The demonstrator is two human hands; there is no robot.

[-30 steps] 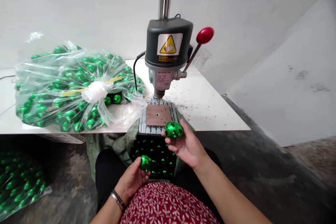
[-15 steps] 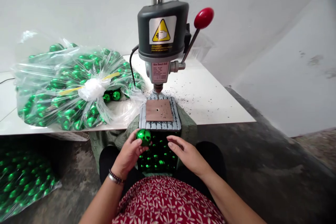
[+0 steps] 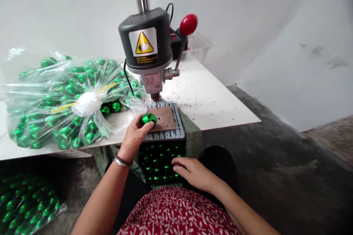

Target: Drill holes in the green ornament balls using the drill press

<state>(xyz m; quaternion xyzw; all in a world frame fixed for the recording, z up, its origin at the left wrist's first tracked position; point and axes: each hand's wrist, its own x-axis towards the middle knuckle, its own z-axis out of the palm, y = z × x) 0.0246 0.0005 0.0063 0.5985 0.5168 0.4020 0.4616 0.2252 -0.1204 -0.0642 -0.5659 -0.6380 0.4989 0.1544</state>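
Observation:
My left hand [image 3: 138, 130] is closed around a shiny green ball [image 3: 149, 118], over the left part of a brown board [image 3: 167, 123]. A small hole shows in the board, which lies on the grey grooved base [image 3: 180, 132] of a bench drill [image 3: 146, 44]. The drill's chuck [image 3: 155, 97] hangs just above and behind the board. My right hand [image 3: 190, 170] holds nothing, its fingers apart, over the near right part of a mass of green balls [image 3: 157, 165] below the table edge.
On the left of the white table [image 3: 220, 106] lies a tied clear bag [image 3: 88, 104] of green balls. Another bag [image 3: 24, 198] sits lower left on the floor. Dark shavings surround the base. A red-knobbed lever [image 3: 188, 24] sticks out right of the drill. A clear plastic box [image 3: 197, 47] stands behind.
My left hand has moved up and forward with the green ball, from in front of the drill base to above the board. My right hand has lowered slightly. The view has shifted and tilted.

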